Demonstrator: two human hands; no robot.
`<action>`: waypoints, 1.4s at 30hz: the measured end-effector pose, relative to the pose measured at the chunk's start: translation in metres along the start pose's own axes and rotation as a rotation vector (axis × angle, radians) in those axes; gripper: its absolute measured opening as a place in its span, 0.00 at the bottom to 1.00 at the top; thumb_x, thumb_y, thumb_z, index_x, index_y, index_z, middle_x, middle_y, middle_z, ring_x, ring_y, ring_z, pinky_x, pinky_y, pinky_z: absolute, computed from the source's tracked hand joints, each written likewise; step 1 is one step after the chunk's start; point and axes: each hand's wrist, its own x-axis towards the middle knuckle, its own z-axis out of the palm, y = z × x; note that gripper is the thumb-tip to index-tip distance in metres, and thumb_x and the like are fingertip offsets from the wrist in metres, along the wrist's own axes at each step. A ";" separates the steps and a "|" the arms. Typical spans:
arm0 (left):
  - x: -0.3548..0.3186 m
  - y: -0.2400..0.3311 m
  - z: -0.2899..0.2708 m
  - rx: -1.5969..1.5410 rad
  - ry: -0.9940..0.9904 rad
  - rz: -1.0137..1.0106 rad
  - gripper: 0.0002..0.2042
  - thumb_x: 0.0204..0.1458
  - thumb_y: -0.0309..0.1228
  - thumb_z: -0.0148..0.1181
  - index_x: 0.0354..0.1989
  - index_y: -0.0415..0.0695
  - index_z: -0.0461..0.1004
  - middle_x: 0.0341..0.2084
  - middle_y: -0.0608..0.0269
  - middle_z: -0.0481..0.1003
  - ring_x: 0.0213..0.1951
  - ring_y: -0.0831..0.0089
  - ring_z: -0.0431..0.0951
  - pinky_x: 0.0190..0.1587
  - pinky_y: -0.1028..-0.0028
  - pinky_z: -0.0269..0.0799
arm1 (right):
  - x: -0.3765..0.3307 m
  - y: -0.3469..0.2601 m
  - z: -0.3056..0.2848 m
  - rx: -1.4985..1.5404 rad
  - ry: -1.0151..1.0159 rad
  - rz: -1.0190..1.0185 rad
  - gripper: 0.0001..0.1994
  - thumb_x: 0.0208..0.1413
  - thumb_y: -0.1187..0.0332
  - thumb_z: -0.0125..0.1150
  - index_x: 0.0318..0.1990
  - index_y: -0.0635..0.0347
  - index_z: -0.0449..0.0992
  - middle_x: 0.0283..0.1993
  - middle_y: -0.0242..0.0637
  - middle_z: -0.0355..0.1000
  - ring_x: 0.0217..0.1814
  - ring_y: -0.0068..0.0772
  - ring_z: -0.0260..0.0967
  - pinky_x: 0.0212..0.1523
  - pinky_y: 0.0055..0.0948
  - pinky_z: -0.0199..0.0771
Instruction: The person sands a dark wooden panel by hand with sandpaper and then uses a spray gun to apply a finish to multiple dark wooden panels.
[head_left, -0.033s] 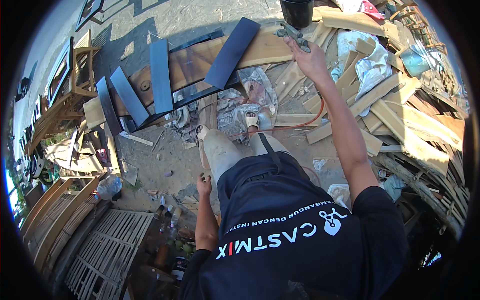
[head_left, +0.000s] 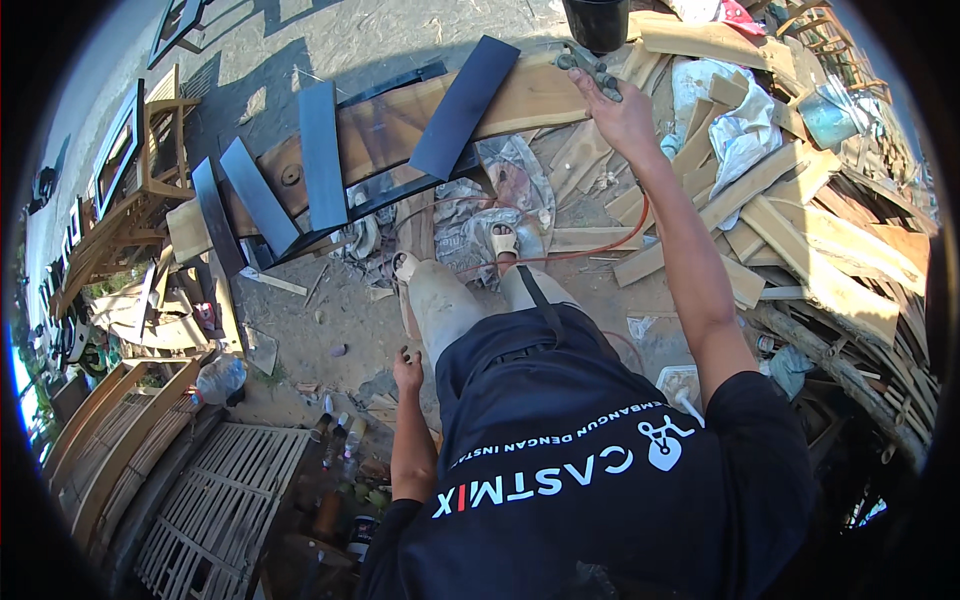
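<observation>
My right hand (head_left: 622,118) is closed round a small spray gun (head_left: 590,66), held past the right end of a long wooden plank (head_left: 380,128). An orange-red hose (head_left: 640,222) shows below that wrist and curves back over the ground. Four dark-painted boards lie crosswise on the plank; the widest, a black board (head_left: 465,108), slants nearest to the spray gun. No spray can be made out. Beside my left thigh hangs my left hand (head_left: 408,373), its fingers loosely bent and apart, with nothing visible in it.
Loose planks (head_left: 800,240) are heaped on the right, with a pale blue bucket (head_left: 828,115) among them. A black bucket (head_left: 598,25) stands beyond the spray gun. Crumpled plastic sheeting (head_left: 470,230) lies around my feet. At lower left are a slatted bamboo panel (head_left: 220,490) and several bottles.
</observation>
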 end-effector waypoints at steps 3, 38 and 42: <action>0.031 -0.006 -0.018 -0.014 -0.002 0.033 0.28 0.57 0.41 0.66 0.65 0.45 0.72 0.52 0.39 0.80 0.53 0.46 0.81 0.57 0.54 0.75 | -0.002 0.003 0.006 -0.028 0.091 -0.018 0.38 0.55 0.28 0.63 0.32 0.64 0.83 0.24 0.36 0.77 0.31 0.29 0.77 0.39 0.34 0.77; 0.166 -0.091 -0.202 0.110 -0.122 0.172 0.28 0.56 0.43 0.64 0.63 0.41 0.73 0.48 0.39 0.81 0.51 0.46 0.82 0.55 0.54 0.76 | -0.032 -0.068 0.064 -0.122 0.254 0.167 0.39 0.55 0.27 0.61 0.34 0.64 0.85 0.24 0.38 0.78 0.33 0.32 0.79 0.41 0.35 0.78; 0.149 -0.082 -0.184 0.154 -0.118 0.166 0.29 0.56 0.43 0.64 0.64 0.42 0.73 0.49 0.39 0.81 0.51 0.45 0.82 0.56 0.54 0.75 | -0.052 -0.072 0.059 -0.008 0.091 0.176 0.38 0.56 0.28 0.61 0.34 0.64 0.84 0.23 0.37 0.77 0.32 0.30 0.77 0.40 0.36 0.77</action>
